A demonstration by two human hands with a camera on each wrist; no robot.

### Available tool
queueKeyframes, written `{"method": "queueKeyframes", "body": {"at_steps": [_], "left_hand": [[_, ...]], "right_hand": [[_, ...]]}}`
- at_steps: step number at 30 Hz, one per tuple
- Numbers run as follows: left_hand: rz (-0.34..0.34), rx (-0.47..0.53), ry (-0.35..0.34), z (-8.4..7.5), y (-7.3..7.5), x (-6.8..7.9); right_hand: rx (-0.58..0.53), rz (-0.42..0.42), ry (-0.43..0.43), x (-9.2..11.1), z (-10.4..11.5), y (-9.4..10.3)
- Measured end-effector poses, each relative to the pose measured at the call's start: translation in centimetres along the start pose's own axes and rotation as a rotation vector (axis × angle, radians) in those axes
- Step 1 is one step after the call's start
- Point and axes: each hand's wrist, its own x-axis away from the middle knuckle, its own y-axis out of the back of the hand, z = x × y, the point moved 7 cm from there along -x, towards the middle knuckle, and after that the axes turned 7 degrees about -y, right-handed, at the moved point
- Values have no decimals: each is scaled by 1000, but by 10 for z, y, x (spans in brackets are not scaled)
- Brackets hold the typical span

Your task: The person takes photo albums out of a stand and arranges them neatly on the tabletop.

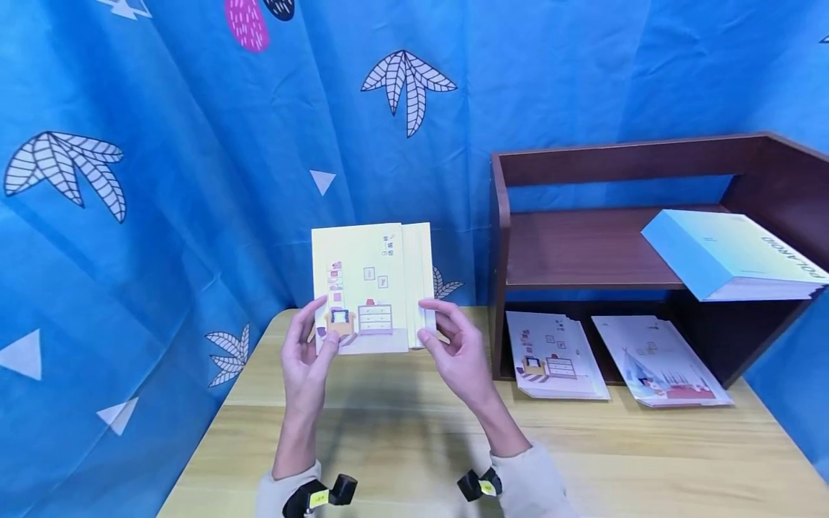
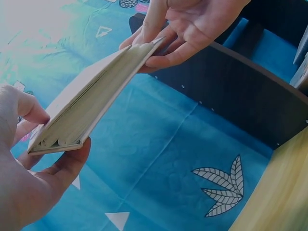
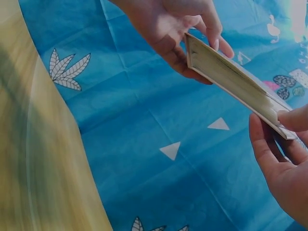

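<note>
A pale cream book point(image 1: 363, 288) with a drawn armchair and chest of drawers on its cover is held up in front of me over the table. My left hand point(image 1: 307, 352) grips its lower left edge, thumb on the front cover. At the right edge my right hand point(image 1: 456, 349) pinches a pale strip beside the cover, with the thumb in front. The left wrist view shows the page edges of the book point(image 2: 96, 96) between its two covers. Seen from the right wrist, the book point(image 3: 231, 82) is tilted, with a hand at each end.
A dark brown wooden shelf point(image 1: 602, 252) stands at the right on the wooden table point(image 1: 401, 424). A thick blue-and-cream POLAROID book point(image 1: 732, 252) lies on its upper board. Two illustrated books point(image 1: 557, 352) lie side by side below. A blue patterned curtain point(image 1: 162, 180) hangs behind.
</note>
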Motion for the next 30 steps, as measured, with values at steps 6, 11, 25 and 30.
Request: {"method": "queueKeyframes", "body": {"at_steps": [6,11,25,30], "left_hand": [[-8,2,2,1,5,1],[-10,17,3,4,10,0],[-46,51,27,10,33,-4],[-45,51,33,11,37,-3]], "right_hand": [[-5,13,-20,-2,-5,-5],[-22,32,-35,-4,-8,-9],[-71,133,-88,-11,-21,-30],[-66,137,-90,-11,-25,-34]]}}
